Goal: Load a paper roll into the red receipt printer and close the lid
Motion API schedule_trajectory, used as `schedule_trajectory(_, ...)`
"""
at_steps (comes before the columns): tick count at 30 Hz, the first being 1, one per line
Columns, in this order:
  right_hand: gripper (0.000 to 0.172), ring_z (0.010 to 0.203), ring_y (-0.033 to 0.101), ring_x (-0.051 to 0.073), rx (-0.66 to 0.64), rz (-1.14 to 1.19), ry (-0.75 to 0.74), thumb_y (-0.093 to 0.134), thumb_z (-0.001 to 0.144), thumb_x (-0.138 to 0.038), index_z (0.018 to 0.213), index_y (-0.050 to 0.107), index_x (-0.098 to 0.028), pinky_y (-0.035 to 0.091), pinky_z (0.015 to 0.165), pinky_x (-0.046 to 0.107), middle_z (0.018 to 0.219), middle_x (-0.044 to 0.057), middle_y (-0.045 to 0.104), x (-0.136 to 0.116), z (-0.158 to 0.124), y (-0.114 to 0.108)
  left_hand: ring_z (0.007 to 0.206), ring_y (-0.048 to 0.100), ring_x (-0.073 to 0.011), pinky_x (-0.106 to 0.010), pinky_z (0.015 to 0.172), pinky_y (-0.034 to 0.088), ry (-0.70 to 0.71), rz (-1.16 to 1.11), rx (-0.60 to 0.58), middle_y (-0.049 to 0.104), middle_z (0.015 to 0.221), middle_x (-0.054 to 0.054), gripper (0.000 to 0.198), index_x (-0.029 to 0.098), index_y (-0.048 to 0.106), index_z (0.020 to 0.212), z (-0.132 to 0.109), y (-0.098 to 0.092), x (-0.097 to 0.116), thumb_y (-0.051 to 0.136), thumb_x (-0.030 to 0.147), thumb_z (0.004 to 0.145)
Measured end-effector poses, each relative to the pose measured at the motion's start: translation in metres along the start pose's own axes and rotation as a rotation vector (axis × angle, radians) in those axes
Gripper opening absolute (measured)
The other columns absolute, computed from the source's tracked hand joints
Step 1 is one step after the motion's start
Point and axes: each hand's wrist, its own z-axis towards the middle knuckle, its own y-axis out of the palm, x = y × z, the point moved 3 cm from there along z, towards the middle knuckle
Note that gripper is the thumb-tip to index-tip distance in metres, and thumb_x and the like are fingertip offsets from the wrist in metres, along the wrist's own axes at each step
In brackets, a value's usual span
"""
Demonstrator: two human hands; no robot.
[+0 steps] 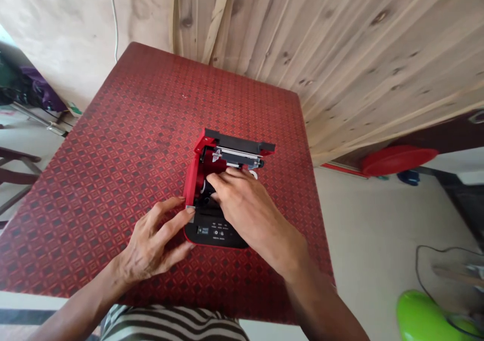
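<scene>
A red and black machine that looks like a small label printer sits on the table with its lid raised. My left hand holds its front left corner, the thumb low at the front and the fingertips against the left edge. Inside the open compartment, my right hand reaches down with bent fingers. A black cylindrical part and a white edge show beside the right fingers, but the fingertips and whatever they grip are hidden. Small buttons and markings are on the black front panel.
A red patterned cloth covers the table. Wooden planks form the wall behind it. Beyond the right side are a red round object and a green stool-like object with a dark cable. A dark wooden chair stands at left.
</scene>
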Motion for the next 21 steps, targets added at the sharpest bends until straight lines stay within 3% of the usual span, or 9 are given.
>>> schedule_trajectory(4,0.020,0.094,0.074,0.026,-0.060,0.053,0.025,0.056,0.098,-0.001,0.100,0.070,-0.016,0.051,0.084,0.038,0.096,0.010,0.078,0.008,0.011,0.004,0.121,0.068,-0.0257,-0.036,0.093,0.066,-0.002,-0.006,-0.012,0.061,0.139,-0.019,0.060,0.020,0.047,0.154,0.000,0.000,0.000,0.068,0.032,0.100)
schedule_trajectory(12,0.020,0.097,0.074,0.024,-0.016,0.102,0.033,0.056,0.100,-0.004,0.097,0.071,-0.016,0.054,0.087,0.037,0.100,0.010,0.079,0.010,0.012,0.005,0.121,0.068,-0.0262,-0.036,0.091,0.066,0.006,-0.004,0.002,0.061,0.137,-0.020,0.059,0.020,0.047,0.154,0.001,-0.001,0.000,0.067,0.031,0.100)
schedule_trajectory(17,0.036,0.113,0.074,0.022,0.131,0.309,-0.037,0.047,0.102,-0.001,0.122,0.072,-0.019,0.057,0.102,0.040,0.123,0.009,0.078,0.014,-0.012,-0.010,0.122,0.068,-0.0256,-0.035,0.093,0.065,0.012,-0.016,0.009,0.061,0.137,-0.020,0.059,0.019,0.047,0.154,0.004,-0.001,0.001,0.067,0.031,0.100)
schedule_trajectory(21,0.030,0.119,0.071,0.020,0.194,0.513,-0.135,0.057,0.107,-0.021,0.135,0.067,-0.023,0.057,0.109,0.040,0.128,0.007,0.077,0.013,-0.042,-0.019,0.121,0.068,-0.0251,-0.034,0.093,0.065,-0.001,-0.022,-0.001,0.063,0.135,-0.018,0.058,0.019,0.047,0.154,0.005,-0.006,0.003,0.064,0.036,0.102)
